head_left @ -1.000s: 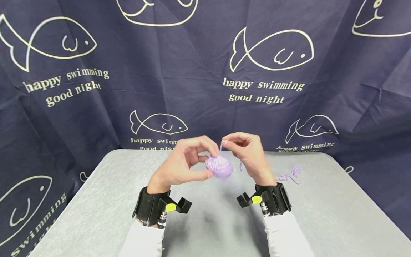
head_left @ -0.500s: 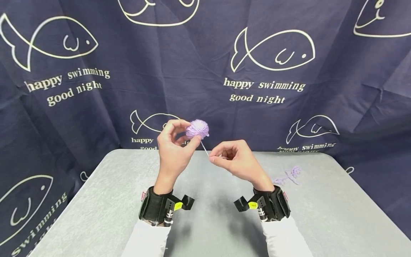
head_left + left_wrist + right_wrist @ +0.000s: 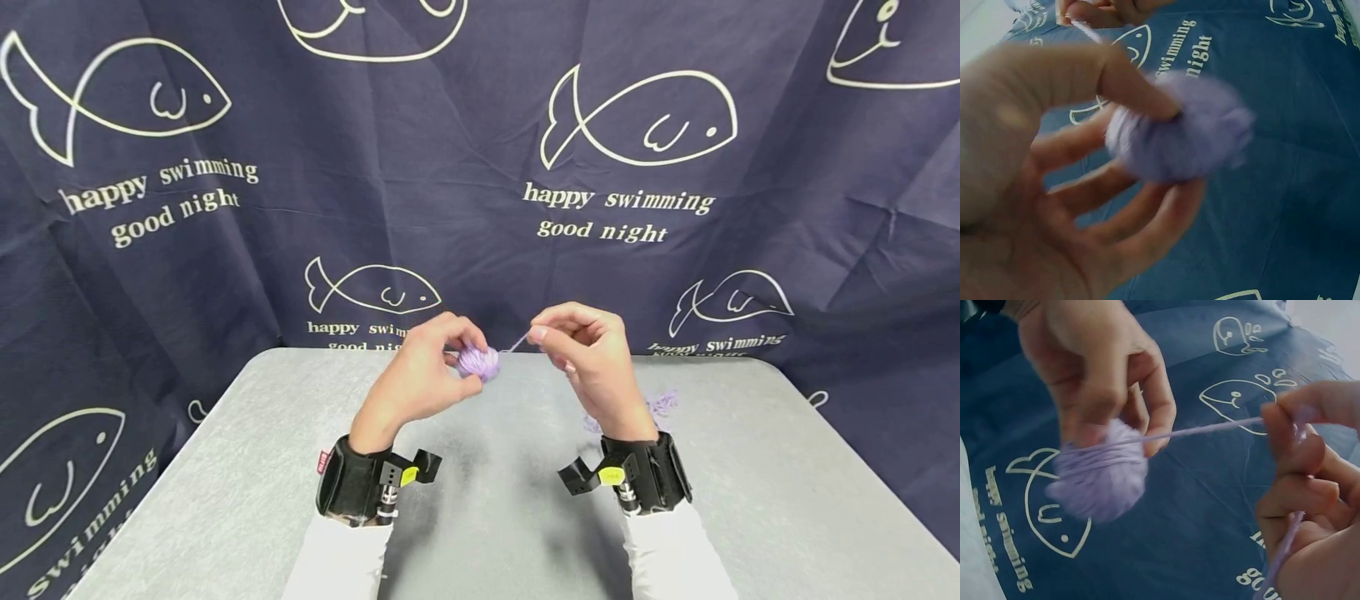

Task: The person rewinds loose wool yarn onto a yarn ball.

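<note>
Above the table, my left hand (image 3: 423, 367) grips a small ball of lilac yarn (image 3: 478, 362) between thumb and fingers. A strand of yarn (image 3: 1210, 429) runs taut from the ball to my right hand (image 3: 592, 358), which pinches it between thumb and forefinger. In the right wrist view the strand's tail passes through the curled right fingers and hangs below them. The left wrist view shows the yarn ball (image 3: 1179, 128) blurred, with the thumb on one side and the fingertips beneath.
A loose tangle of lilac yarn (image 3: 662, 404) lies on the grey table (image 3: 495, 533), partly hidden behind my right wrist. A dark blue curtain (image 3: 480, 167) with fish drawings hangs behind the table's far edge.
My left hand first turned up and raised the ball, then lowered and turned it back. The right hand dipped, then rose and moved right, keeping hold of the strand.
</note>
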`<action>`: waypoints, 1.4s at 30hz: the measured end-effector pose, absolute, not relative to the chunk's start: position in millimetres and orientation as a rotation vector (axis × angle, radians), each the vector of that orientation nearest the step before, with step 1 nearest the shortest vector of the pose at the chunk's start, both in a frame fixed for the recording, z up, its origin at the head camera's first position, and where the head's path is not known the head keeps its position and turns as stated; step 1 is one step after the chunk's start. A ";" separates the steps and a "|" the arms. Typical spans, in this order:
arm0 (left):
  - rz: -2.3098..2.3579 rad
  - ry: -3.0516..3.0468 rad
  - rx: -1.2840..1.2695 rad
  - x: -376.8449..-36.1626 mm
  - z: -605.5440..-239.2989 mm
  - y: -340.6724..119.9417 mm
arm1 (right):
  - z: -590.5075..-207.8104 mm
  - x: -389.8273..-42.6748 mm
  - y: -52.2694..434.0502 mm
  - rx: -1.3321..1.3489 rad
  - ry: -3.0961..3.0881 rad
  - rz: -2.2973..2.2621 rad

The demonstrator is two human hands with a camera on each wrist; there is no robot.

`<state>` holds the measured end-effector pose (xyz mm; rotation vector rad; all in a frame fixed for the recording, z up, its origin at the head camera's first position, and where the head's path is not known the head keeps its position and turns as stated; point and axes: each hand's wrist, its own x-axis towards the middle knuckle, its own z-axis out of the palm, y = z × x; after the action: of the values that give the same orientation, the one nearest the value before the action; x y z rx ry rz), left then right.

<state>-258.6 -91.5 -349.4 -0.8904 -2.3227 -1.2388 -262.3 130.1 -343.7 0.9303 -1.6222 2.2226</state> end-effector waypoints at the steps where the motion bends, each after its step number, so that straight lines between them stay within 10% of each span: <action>1: -1.236 -2.360 -0.963 -257.9 -349.3 -91.8 | -343.7 -263.7 130.3 0.926 -1.542 2.285; 16: -1.989 -1.955 -1.691 -247.3 -339.6 -92.9 | -348.7 -275.2 131.4 0.490 -1.491 2.309; 42: -1.494 -1.712 -0.645 -261.1 -345.4 -81.1 | -349.2 -263.0 124.8 1.132 -2.103 1.757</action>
<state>-261.1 -81.1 -345.4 -0.6446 -1.7122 -1.4943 -263.0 124.8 -349.2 1.1321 -2.1029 1.7570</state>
